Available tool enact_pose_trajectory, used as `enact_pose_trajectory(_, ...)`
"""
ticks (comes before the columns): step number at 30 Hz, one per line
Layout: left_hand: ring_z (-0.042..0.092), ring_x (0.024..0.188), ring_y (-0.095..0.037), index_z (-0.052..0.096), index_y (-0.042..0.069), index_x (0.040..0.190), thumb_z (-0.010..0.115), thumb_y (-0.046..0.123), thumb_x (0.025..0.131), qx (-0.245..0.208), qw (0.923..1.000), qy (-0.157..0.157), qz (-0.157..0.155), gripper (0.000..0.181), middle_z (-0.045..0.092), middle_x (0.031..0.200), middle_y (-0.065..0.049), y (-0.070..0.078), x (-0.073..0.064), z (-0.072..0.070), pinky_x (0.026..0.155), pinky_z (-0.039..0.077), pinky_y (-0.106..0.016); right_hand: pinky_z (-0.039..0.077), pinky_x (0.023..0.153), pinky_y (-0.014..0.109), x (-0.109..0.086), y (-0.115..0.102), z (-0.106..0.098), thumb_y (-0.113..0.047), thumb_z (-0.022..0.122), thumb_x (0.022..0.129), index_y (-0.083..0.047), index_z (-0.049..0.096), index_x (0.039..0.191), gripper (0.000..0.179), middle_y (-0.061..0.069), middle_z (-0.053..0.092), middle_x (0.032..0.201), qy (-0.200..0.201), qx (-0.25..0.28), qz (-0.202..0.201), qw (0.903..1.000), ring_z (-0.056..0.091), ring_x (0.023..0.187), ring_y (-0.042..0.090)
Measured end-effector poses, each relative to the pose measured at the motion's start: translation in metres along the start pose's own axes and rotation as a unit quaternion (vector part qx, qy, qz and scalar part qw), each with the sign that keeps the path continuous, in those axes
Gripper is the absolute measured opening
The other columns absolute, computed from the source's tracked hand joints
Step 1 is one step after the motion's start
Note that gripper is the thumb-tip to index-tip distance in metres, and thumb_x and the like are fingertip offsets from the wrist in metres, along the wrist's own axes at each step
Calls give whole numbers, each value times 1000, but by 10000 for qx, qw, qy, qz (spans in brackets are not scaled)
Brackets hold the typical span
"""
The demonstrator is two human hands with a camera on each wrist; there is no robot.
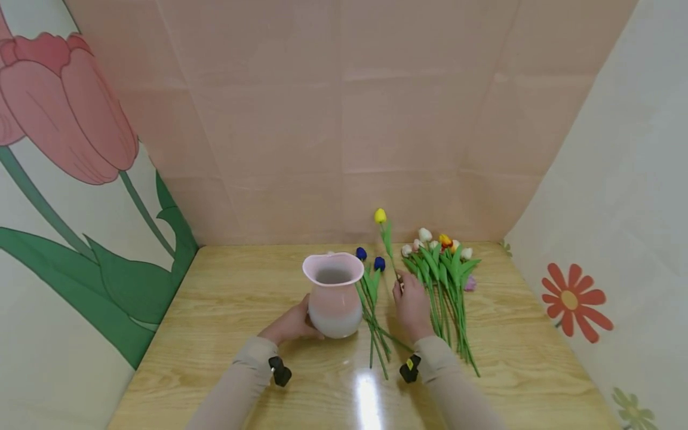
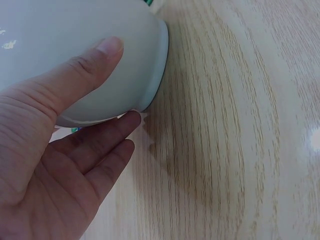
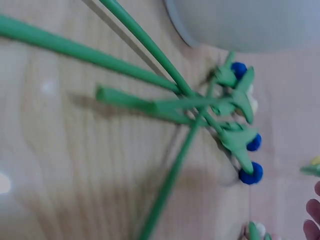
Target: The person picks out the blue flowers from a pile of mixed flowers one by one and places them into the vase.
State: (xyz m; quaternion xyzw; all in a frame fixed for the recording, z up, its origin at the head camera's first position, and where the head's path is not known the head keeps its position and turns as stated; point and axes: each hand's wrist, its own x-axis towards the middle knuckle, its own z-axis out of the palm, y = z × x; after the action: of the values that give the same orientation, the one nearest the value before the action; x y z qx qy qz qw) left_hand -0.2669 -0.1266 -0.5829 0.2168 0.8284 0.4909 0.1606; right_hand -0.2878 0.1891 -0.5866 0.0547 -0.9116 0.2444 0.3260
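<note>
A vase with a flared pink rim and a pale lower body stands left of the middle. My left hand holds it low on its left side. In the left wrist view, the thumb lies along the pale wall and a fingertip meets the foot of the vase. My right hand pinches the stem of a yellow tulip, its bloom pointing away from me. Only fingertips of that hand show in the right wrist view. Between the hands lie blue tulips with crossing green stems.
Right of my right hand lies a bunch of tulips in white, orange-yellow and purple, stems toward me. The wooden table meets a pink backdrop behind, with flower-printed panels on both sides.
</note>
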Motion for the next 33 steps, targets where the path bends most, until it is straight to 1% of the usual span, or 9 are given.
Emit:
enact_pose_trajectory(7, 39, 136, -29, 31, 12, 144, 88, 13, 69, 78, 9999, -22, -107, 94, 41, 148, -11, 0, 1, -1, 114, 30, -48, 50, 63, 45, 10, 19, -13, -5, 67, 88, -3, 67, 115, 27, 13, 66, 89, 725, -222, -240, 9968, 61, 74, 30)
enact_pose_trajectory(12, 44, 132, -30, 30, 8, 143, 87, 10, 69, 86, 10000, -16, 15, 93, 44, 145, -15, 1, 0, -1, 110, 35, -48, 47, 64, 50, 9, 28, -25, -5, 68, 87, -5, 68, 114, 28, 15, 67, 91, 990, -421, -176, 9940, 61, 76, 36)
enact_pose_trajectory(17, 45, 132, -30, 30, 8, 144, 87, 10, 69, 127, 9999, -9, 45, 94, 44, 145, -16, 3, 0, 0, 110, 35, -47, 43, 65, 50, 8, 41, -33, -7, 67, 87, -7, 68, 115, 28, 16, 67, 96, 951, -723, 226, 9926, 60, 82, 38)
enact_pose_trajectory(22, 43, 133, -29, 30, 11, 144, 87, 12, 69, 122, 9999, -27, -19, 94, 42, 147, -14, 2, 1, -1, 111, 34, -47, 42, 75, 54, 10, 57, -38, -7, 65, 88, -7, 67, 117, 30, 18, 66, 99, 933, -829, 532, 9907, 59, 88, 40)
enact_pose_trajectory(25, 44, 132, -29, 31, 10, 144, 88, 13, 69, 144, 9999, -14, 5, 95, 43, 146, -14, 2, 0, 0, 110, 35, -47, 41, 89, 57, 12, 66, -40, -4, 65, 85, -6, 68, 117, 33, 19, 67, 100, 918, -906, 637, 9896, 60, 90, 41)
enact_pose_trajectory(27, 45, 131, -30, 31, 8, 144, 88, 12, 68, 169, 9998, -3, 57, 95, 44, 145, -16, 2, 0, -1, 110, 36, -47, 37, 99, 57, 12, 71, -40, -4, 64, 85, -6, 67, 119, 34, 19, 67, 101, 818, -969, 779, 9889, 59, 95, 41)
enact_pose_trajectory(28, 45, 131, -30, 31, 7, 143, 88, 12, 68, 180, 9998, -3, 74, 95, 45, 145, -16, 3, -1, -1, 109, 36, -47, 35, 102, 57, 11, 74, -40, -5, 64, 85, -7, 67, 119, 34, 19, 67, 103, 741, -1005, 870, 9884, 59, 97, 41)
enact_pose_trajectory(30, 45, 131, -30, 31, 7, 144, 88, 11, 68, 180, 9998, -4, 82, 95, 44, 145, -16, 3, -1, -1, 110, 35, -47, 34, 101, 58, 9, 78, -40, -6, 63, 87, -7, 66, 121, 34, 19, 66, 107, 569, -1029, 1064, 9873, 57, 102, 41)
enact_pose_trajectory(33, 44, 132, -31, 30, 7, 144, 88, 11, 68, 172, 9998, -3, 70, 95, 44, 145, -17, 5, -2, -2, 110, 35, -48, 36, 93, 58, 5, 83, -40, -8, 60, 90, -9, 63, 125, 35, 19, 64, 113, 298, -1042, 1333, 9851, 54, 107, 40)
